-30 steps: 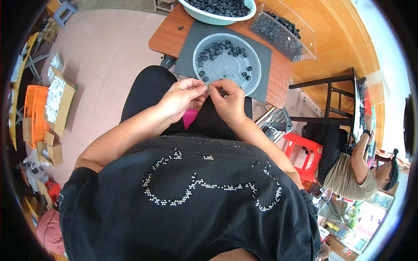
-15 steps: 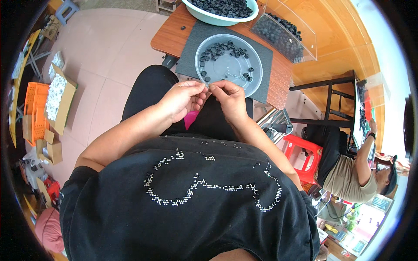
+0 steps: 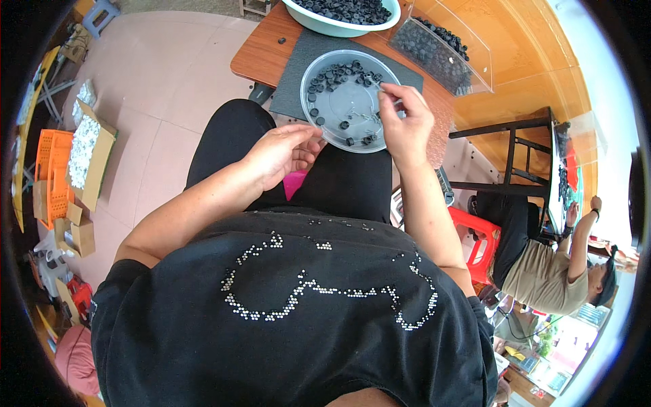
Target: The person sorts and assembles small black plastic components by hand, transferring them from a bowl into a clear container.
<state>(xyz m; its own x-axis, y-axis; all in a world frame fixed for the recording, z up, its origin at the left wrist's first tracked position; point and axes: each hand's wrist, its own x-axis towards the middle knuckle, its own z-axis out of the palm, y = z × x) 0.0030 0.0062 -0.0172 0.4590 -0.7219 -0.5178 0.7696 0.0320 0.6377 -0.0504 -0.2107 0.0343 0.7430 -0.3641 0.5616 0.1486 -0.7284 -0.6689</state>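
Right now the right hand (image 3: 407,125) reaches over the round clear dish (image 3: 349,102) on the far table (image 3: 261,57); its fingers pinch something tiny; small black rings (image 3: 339,73) lie inside the dish; the left hand (image 3: 281,152) sits nearer, just left, fingers loosely curled, holding nothing I can see.
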